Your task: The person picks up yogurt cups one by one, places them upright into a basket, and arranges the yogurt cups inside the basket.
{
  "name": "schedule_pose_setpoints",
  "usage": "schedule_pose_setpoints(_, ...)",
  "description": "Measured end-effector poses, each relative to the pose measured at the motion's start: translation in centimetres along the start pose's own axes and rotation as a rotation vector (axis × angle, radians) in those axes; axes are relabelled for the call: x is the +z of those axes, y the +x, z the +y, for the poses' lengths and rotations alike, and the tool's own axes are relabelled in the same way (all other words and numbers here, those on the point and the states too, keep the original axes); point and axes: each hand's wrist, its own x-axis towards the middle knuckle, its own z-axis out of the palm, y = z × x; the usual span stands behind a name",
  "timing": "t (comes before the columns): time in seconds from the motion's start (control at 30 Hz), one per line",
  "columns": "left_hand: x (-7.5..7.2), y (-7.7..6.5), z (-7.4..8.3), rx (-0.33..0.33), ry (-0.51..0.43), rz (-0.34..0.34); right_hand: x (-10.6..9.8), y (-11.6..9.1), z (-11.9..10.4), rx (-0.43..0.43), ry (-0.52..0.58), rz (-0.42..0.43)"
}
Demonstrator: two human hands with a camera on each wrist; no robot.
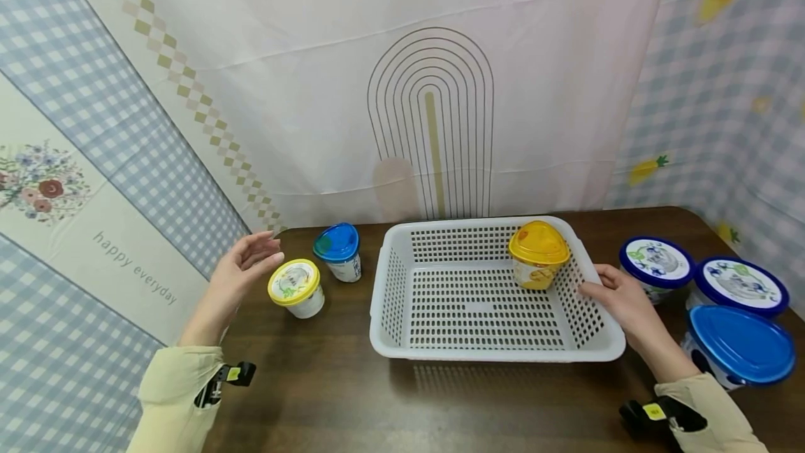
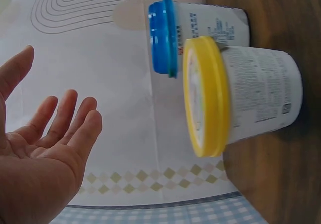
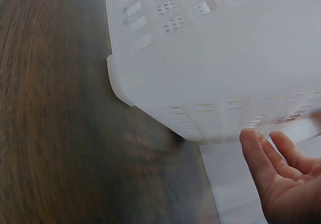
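My left hand (image 1: 247,263) hovers just left of a small tub with a round yellow lid (image 1: 294,283), its fingers apart and holding nothing. Behind that tub stands a smaller blue-lidded tub (image 1: 338,252); both show side by side in the left wrist view, the yellow lid (image 2: 206,97) nearer. On the right, my right hand (image 1: 622,299) pinches the right rim of a white perforated plastic basket (image 1: 402,351), thumb over the edge and fingers outside. Inside the basket, at its back right, sits a yellow-lidded tub (image 1: 539,254). The basket's outer wall (image 3: 210,58) fills much of the right wrist view.
Three larger tubs with blue lids stand right of the basket: a back one (image 1: 657,261), a middle one (image 1: 742,285) and a front one (image 1: 742,344). The brown table (image 1: 327,397) ends at a patterned cloth wall (image 1: 302,124).
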Motion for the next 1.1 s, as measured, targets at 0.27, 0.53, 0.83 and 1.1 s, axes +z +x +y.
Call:
schedule_pose_setpoints(0.27,0.5,-0.2,-1.9,0.009,0.059,-0.007,0.0,0.1,0.0,-0.008,0.018,0.0)
schedule_pose_setpoints(0.53,0.9,-0.6,-3.8,-0.055,0.088,0.013,0.2,0.2,0.1,-0.007,0.02,0.012)
schedule_pose_setpoints(0.83,1.6,-1.1,-5.8,-0.073,0.049,0.016,0.3,0.1,0.0,-0.006,0.019,0.008)
schedule_pose_setpoints(1.1,1.6,-1.2,-6.5,-0.037,0.016,0.066,0.2,0.0,0.2,-0.008,0.011,0.01)
